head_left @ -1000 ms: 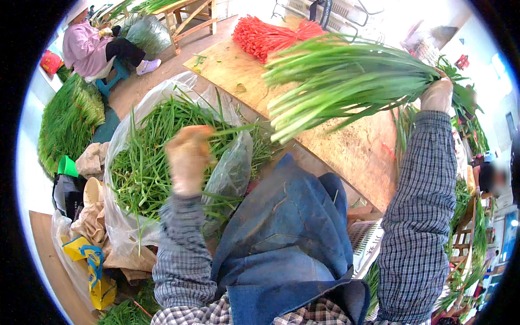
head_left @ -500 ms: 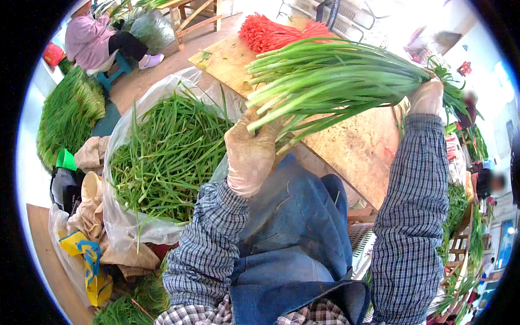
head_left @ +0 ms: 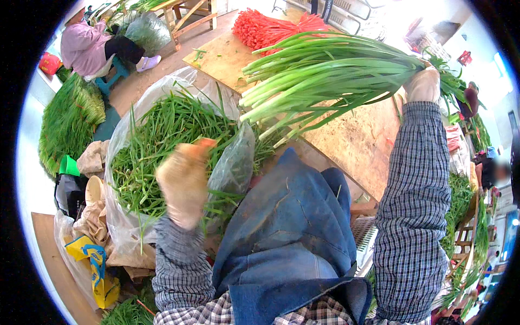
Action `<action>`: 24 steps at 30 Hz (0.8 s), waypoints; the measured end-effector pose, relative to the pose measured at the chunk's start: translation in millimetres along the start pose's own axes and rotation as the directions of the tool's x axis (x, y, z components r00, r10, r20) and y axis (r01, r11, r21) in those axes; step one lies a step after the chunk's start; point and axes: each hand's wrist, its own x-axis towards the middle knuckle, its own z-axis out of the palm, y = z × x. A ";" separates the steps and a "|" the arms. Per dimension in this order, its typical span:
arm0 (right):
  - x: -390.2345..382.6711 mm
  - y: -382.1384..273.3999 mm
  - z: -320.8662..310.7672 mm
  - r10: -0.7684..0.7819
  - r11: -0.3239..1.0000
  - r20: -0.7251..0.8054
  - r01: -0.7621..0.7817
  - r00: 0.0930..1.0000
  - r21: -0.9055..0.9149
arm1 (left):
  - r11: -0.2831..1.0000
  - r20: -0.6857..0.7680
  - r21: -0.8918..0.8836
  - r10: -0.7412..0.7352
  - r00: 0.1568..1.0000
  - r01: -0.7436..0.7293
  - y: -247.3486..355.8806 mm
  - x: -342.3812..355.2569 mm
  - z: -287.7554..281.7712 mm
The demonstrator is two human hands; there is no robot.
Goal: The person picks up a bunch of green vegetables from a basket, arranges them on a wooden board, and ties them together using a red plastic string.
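A bunch of long green leaves with pale stalk ends, like garlic chives (head_left: 330, 81), is stretched out above a wooden board. My right hand (head_left: 425, 84), in a thin pale glove, grips it at the leafy end, and the pale ends point left. Smeared by motion, my gloved left hand (head_left: 185, 181) hangs over the heap of loose green leaves (head_left: 168, 127) in a clear plastic bag (head_left: 116, 216). Something orange (head_left: 203, 144) shows at its fingertips; I cannot make out what it is or how the fingers are held.
Red ties (head_left: 271, 27) lie piled on the wooden board (head_left: 352, 146). To the left are a big stack of greens (head_left: 70, 124), a green cup-like thing (head_left: 69, 165) and a yellow-and-blue packet (head_left: 97, 271). A person (head_left: 89, 43) sits on a blue stool at the far left.
My left hand has left the pale ends of the chives and swung left and down over the bagged leaves. The right hand still holds the bunch, nearly in place.
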 end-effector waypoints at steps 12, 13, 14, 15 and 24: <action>3.4 -11.5 11.4 0.058 0.998 0.133 -0.053 0.989 -0.043 | 0.486 0.196 0.499 0.743 0.640 -0.718 21.1 36.3 79.1; 7.8 -13.7 18.3 0.105 0.920 0.199 -0.171 0.974 0.352 | 0.475 0.191 0.490 0.760 0.621 -0.731 21.8 36.6 80.4; 6.4 -10.6 21.6 0.171 0.647 0.254 -0.303 0.952 0.700 | 0.462 0.187 0.483 0.775 0.603 -0.744 23.1 37.0 80.5; 5.0 -8.2 26.1 0.202 0.235 0.332 -0.375 0.921 0.897 | 0.448 0.184 0.479 0.790 0.585 -0.755 24.0 37.7 79.4; 20.7 11.1 35.4 0.066 0.654 0.238 -0.222 0.969 0.724 | 0.576 0.188 0.603 0.570 0.800 -0.552 -9.0 18.4 -18.0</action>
